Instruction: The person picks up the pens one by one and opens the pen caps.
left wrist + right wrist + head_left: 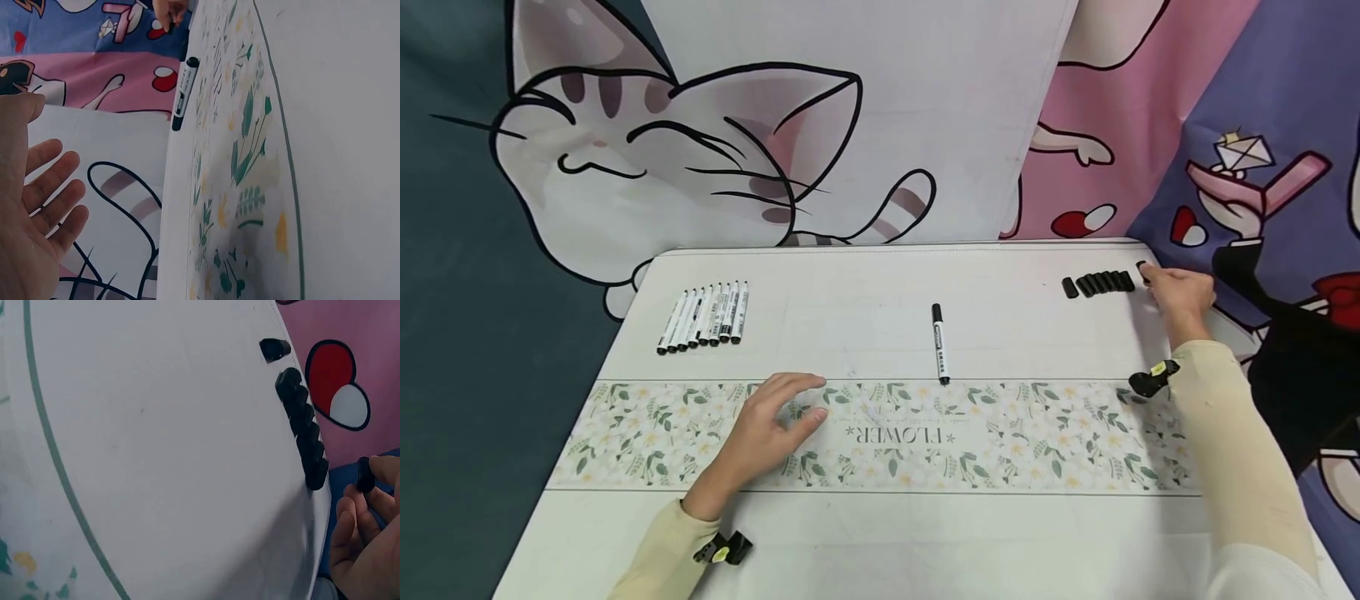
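My right hand (1182, 296) pinches a small black marker cap (365, 475) between thumb and fingers at the table's far right corner. Just left of it lies a tight row of several black caps (1105, 283), with one more cap (1070, 287) set slightly apart. My left hand (772, 429) hovers palm inward over the flowered band, fingers extended and holding nothing. A single white marker (941, 346), black at both ends, lies between the hands. Several white markers (703, 317) with thin black tips lie side by side at the left.
The white table (850, 308) carries a flowered band (1037, 433) lettered FLOWER, upside down from here. Along the far edge hangs a cloth (880, 125) printed with a cartoon cat; pink and blue printed cloth (1112, 125) hangs at the right.
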`<state>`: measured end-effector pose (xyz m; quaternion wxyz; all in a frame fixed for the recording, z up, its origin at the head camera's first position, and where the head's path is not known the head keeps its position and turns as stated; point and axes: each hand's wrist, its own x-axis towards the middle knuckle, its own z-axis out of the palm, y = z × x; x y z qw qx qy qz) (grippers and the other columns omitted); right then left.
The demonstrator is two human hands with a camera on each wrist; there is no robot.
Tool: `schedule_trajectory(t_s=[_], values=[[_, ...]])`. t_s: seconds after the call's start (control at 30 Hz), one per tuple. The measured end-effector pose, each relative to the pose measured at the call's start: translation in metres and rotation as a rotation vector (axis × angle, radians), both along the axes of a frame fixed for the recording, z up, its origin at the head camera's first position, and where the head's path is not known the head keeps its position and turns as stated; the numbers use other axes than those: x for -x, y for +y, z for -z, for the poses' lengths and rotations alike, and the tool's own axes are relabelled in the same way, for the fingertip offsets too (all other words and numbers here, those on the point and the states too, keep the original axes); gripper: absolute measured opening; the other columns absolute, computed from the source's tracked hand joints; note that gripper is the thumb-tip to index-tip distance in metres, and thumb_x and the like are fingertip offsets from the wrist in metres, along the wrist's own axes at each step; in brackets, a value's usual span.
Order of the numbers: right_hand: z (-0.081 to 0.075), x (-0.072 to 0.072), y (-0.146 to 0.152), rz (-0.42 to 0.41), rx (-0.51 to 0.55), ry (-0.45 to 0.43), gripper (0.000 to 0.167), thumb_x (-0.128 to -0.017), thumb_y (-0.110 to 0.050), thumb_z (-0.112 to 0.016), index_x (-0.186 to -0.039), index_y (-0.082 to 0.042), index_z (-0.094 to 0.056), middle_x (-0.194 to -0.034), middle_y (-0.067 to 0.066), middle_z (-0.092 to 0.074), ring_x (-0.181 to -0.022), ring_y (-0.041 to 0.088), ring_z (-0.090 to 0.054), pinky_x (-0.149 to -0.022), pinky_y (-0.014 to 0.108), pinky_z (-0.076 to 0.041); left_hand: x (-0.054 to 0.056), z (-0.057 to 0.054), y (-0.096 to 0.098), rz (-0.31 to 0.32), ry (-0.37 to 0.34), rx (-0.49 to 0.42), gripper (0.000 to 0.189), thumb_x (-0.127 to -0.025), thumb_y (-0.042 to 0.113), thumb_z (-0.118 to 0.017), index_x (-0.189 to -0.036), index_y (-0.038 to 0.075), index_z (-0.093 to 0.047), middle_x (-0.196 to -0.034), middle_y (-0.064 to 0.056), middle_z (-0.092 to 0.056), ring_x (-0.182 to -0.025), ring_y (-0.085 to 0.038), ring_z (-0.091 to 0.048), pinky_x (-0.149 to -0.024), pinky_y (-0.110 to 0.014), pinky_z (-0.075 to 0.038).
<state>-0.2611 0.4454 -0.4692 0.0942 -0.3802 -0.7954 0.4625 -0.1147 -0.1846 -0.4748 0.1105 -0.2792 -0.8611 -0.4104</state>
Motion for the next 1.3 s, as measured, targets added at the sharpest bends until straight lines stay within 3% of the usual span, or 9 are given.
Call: schedule_trajectory(t_s=[0.23, 0.47, 0.7, 0.77, 0.87, 1.0, 1.13, 1.23, 1.3], values=[[0.008, 0.000, 0.004, -0.009, -0.059, -0.037, 0.050, -0.087, -0.052, -0.072, -0.041, -0.052, -0.052, -0.043, -0.032, -0.049, -0.065, -0.009, -0.043, -0.095, 0.016, -0.035, -0.003, 0.000, 0.004, 0.023, -0.010, 0.013, 0.039, -0.090, 0.019, -0.079, -0.127, 0.010, -0.070, -0.130, -0.003, -0.068, -0.124, -0.021, -0.060, -0.106, -0.039, -0.048], [0.013, 0.004, 0.009, 0.003, -0.074, -0.054, 0.052, -0.086, -0.051, -0.073, -0.040, -0.055, -0.049, -0.041, -0.031, -0.047, -0.059, -0.005, -0.044, -0.069, 0.016, -0.034, -0.008, 0.003, 0.007, 0.063, 0.010, 0.013, 0.038, -0.089, 0.017, -0.079, -0.126, 0.010, -0.071, -0.129, -0.002, -0.068, -0.124, -0.021, -0.060, -0.106, -0.035, -0.047], [0.014, 0.007, 0.011, 0.009, -0.072, -0.096, 0.053, -0.084, -0.051, -0.075, -0.038, -0.054, -0.048, -0.045, -0.029, -0.045, -0.076, 0.002, -0.043, -0.067, 0.018, -0.035, -0.008, 0.004, 0.008, 0.077, 0.017, 0.010, 0.038, -0.089, 0.017, -0.079, -0.126, 0.013, -0.070, -0.129, -0.001, -0.067, -0.123, -0.020, -0.060, -0.106, -0.033, -0.047], [0.015, 0.008, 0.012, 0.014, -0.092, -0.107, 0.054, -0.083, -0.054, -0.075, -0.037, -0.055, -0.046, -0.055, -0.025, -0.051, -0.085, 0.007, -0.046, -0.068, 0.019, -0.035, -0.009, 0.004, 0.008, 0.078, 0.013, 0.010, 0.038, -0.089, 0.017, -0.079, -0.126, 0.014, -0.070, -0.129, -0.001, -0.067, -0.123, -0.020, -0.060, -0.106, -0.033, -0.047], [0.016, 0.010, 0.012, 0.002, -0.113, -0.123, 0.055, -0.083, -0.057, -0.073, -0.037, -0.055, -0.043, -0.100, -0.003, -0.072, -0.108, 0.021, -0.053, -0.075, 0.021, -0.039, -0.010, 0.005, 0.008, 0.074, 0.011, 0.009, 0.038, -0.090, 0.017, -0.079, -0.127, 0.015, -0.070, -0.130, -0.001, -0.067, -0.123, -0.020, -0.060, -0.105, -0.033, -0.048], [0.018, 0.011, 0.011, -0.025, -0.111, -0.127, 0.053, -0.084, -0.058, -0.071, -0.039, -0.051, -0.043, -0.149, 0.017, -0.053, -0.136, 0.032, -0.044, -0.093, 0.030, -0.043, -0.011, 0.007, 0.009, 0.068, 0.013, 0.013, 0.038, -0.090, 0.018, -0.079, -0.126, 0.015, -0.070, -0.130, 0.000, -0.067, -0.123, -0.020, -0.060, -0.105, -0.033, -0.048], [0.018, 0.009, 0.014, -0.035, -0.107, -0.134, 0.049, -0.085, -0.058, -0.070, -0.043, -0.048, -0.046, -0.102, -0.003, -0.071, -0.123, 0.028, -0.050, -0.082, 0.026, -0.042, -0.011, 0.008, 0.011, 0.071, 0.014, 0.019, 0.036, -0.090, 0.019, -0.079, -0.125, 0.015, -0.070, -0.129, 0.000, -0.068, -0.123, -0.020, -0.060, -0.106, -0.034, -0.047], [0.018, 0.009, 0.016, -0.054, -0.112, -0.140, 0.049, -0.087, -0.058, -0.068, -0.044, -0.047, -0.048, -0.055, -0.027, -0.051, -0.099, 0.019, -0.051, -0.073, 0.022, -0.038, -0.011, 0.008, 0.011, 0.068, 0.014, 0.025, 0.036, -0.090, 0.019, -0.079, -0.126, 0.016, -0.070, -0.129, 0.000, -0.068, -0.123, -0.020, -0.060, -0.106, -0.035, -0.047], [0.018, 0.009, 0.016, -0.064, -0.110, -0.134, 0.049, -0.089, -0.058, -0.065, -0.044, -0.047, -0.048, -0.044, -0.028, -0.046, -0.095, 0.019, -0.051, -0.079, 0.025, -0.041, -0.011, 0.008, 0.011, 0.065, 0.012, 0.030, 0.037, -0.091, 0.020, -0.078, -0.126, 0.016, -0.070, -0.129, 0.000, -0.068, -0.123, -0.020, -0.060, -0.105, -0.036, -0.048]])
